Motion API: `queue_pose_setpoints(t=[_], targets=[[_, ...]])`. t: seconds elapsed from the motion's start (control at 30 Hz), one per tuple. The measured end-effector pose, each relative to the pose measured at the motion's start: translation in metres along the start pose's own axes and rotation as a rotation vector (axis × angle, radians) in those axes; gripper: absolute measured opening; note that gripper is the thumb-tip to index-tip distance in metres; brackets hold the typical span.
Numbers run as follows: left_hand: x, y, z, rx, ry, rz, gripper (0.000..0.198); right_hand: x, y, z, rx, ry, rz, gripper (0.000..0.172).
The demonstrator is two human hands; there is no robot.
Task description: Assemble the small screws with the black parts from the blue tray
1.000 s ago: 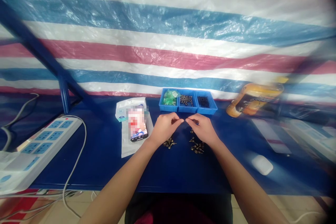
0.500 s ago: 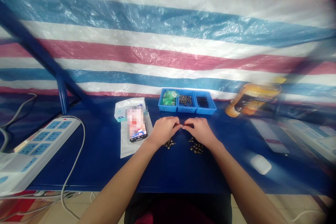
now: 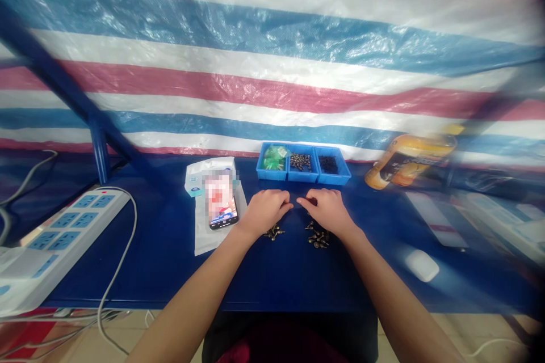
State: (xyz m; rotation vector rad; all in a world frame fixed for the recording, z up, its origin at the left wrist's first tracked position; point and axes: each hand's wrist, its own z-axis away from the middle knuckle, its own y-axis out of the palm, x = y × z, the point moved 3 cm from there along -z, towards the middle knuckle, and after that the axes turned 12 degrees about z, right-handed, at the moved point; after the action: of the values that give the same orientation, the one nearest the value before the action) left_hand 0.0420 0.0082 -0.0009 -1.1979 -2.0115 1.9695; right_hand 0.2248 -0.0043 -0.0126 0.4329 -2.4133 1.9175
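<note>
My left hand is closed above the blue table, its thumb and fingers pressed together; whatever they pinch is too small to make out. Across a narrow gap, my right hand is also closed, and what it holds, if anything, is hidden. A small pile of metal screw-like parts lies beside my left hand. Another pile of such parts lies just below my right hand. Behind both hands stand three joined blue bins, with a green bag, metal parts and dark screws inside.
A phone rests on white packaging at the left. Farther left lies a power strip with a cable. On the right are an orange bottle, a white rounded case and a flat clear packet.
My hands have moved slightly apart; their fingertips were meeting before, and a gap now shows between them. The piles and bins have stayed in place.
</note>
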Motion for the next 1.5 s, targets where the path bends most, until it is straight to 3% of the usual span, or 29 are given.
queue_pose_setpoints(t=[0.13,0.27,0.33,0.5,0.63,0.73,1.0,1.2,1.5], targets=[[0.000,0.000,0.000,0.002,-0.007,-0.023,0.022,-0.001,0.000,0.000,-0.027,0.065,-0.166,0.049],[0.000,0.000,0.000,-0.029,0.000,0.001,0.023,-0.006,-0.001,0.000,-0.195,0.224,-0.514,0.039],[0.000,-0.001,0.000,-0.063,-0.002,0.048,0.022,-0.007,-0.001,0.000,-0.238,0.278,-0.596,0.053],[0.001,-0.005,-0.002,-0.181,-0.034,0.314,0.023,0.000,-0.004,0.000,-0.145,0.158,-0.528,0.028],[0.000,-0.005,-0.003,-0.212,-0.048,0.520,0.026,0.013,-0.009,0.003,-0.034,-0.089,-0.559,0.021],[0.000,-0.004,-0.004,-0.205,-0.060,0.583,0.027,0.017,-0.012,0.004,-0.019,-0.155,-0.563,0.015],[0.000,-0.003,-0.003,-0.222,-0.071,0.573,0.030,0.016,-0.011,0.003,-0.061,-0.142,-0.504,0.020],[0.000,-0.003,-0.004,-0.223,-0.072,0.561,0.030,0.007,-0.004,0.003,-0.018,0.026,-0.646,0.014],[0.000,-0.004,-0.003,-0.223,-0.058,0.558,0.030,0.004,-0.012,0.003,-0.094,0.111,-0.491,0.040]])
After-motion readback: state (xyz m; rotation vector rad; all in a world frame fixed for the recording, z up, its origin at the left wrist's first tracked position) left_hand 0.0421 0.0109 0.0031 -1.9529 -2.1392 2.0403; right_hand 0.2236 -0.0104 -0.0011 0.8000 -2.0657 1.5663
